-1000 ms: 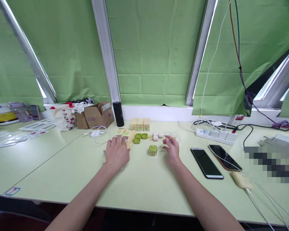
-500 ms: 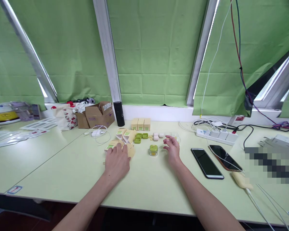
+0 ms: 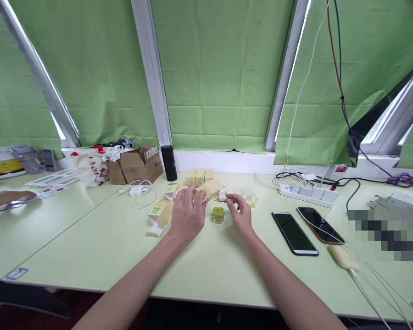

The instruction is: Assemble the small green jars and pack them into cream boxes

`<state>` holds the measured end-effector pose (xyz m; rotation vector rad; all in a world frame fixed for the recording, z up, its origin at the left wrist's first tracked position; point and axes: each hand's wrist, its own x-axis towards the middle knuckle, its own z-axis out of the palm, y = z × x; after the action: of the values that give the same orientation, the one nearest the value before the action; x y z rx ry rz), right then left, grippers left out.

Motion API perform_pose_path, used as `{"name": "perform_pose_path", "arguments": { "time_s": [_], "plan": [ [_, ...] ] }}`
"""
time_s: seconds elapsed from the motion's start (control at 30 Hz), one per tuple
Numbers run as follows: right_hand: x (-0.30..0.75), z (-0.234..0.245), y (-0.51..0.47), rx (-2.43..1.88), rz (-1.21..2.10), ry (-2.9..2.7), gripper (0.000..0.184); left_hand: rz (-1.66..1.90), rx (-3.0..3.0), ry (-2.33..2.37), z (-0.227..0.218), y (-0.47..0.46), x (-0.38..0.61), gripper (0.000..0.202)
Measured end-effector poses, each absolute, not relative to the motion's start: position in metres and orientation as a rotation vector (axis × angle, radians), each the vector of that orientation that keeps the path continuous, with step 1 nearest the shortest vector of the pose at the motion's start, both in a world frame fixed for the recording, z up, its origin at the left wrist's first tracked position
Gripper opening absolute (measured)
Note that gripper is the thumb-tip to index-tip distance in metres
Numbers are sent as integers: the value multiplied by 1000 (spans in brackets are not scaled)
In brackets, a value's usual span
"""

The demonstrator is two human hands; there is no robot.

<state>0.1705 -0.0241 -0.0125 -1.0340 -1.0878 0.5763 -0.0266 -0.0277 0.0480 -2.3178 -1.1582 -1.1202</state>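
My left hand [image 3: 187, 215] is closed on a small tan carton [image 3: 210, 188], lifted above the table and pointing right. My right hand [image 3: 239, 213] pinches a small pale pink object [image 3: 222, 196] just off the carton's end. A little jar with a green lid [image 3: 218, 214] stands on the table between my hands. Another open tan carton [image 3: 160, 215] lies to the left of my left hand. Three upright tan cartons [image 3: 199, 176] stand in a row behind.
Two phones [image 3: 294, 231] lie on the right, near a white power strip [image 3: 308, 192] with cables. A black cylinder [image 3: 168, 162] and a brown cardboard box [image 3: 139, 164] stand at the back left. At the far left another person's hand [image 3: 7, 199] rests on the table.
My left hand left the cartons on the table, picked one up and moved right. My right hand took hold of a pink object and came toward the carton. A person's hand appeared far left.
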Motion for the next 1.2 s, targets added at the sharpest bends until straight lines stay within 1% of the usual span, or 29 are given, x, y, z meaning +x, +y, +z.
{"name": "perform_pose_path", "arguments": {
  "time_s": [0.07, 0.2, 0.33, 0.43, 0.53, 0.67, 0.77, 0.87, 0.93, 1.07, 1.2],
  "plan": [
    [166, -9, -28, -1004, 573, -1175, 32, -1167, -2306, -1082, 46, -18, -18, 20],
    [161, -10, -27, -930, 660, -1220, 43, -1205, -2242, -870, 34, 1, -4, 19],
    [160, -14, -21, -897, 694, -1172, 49, -1291, -2178, -567, 24, 13, 7, 26],
    [163, -15, -18, -896, 648, -1115, 50, -1321, -2243, -478, 23, 12, 10, 31],
    [169, -16, -17, -970, 533, -1122, 48, -1385, -2355, -492, 22, 9, 6, 41],
    [172, -15, -22, -1048, 396, -1165, 44, -1488, -2468, -652, 16, 12, -6, 52],
    [173, -12, -27, -1043, 265, -1262, 49, -1517, -2526, -771, 13, 18, -15, 57],
    [174, -9, -31, -1055, 80, -1400, 50, -1509, -2553, -814, 12, 22, -20, 60],
    [176, -10, -31, -1044, -37, -1491, 55, -1488, -2557, -808, 13, 22, -22, 61],
    [177, -16, -29, -998, -188, -1630, 75, -1437, -2547, -787, 11, 22, -22, 62],
    [176, -17, -30, -993, -264, -1676, 79, -1474, -2483, -762, 5, 23, -20, 52]
  ]
}}
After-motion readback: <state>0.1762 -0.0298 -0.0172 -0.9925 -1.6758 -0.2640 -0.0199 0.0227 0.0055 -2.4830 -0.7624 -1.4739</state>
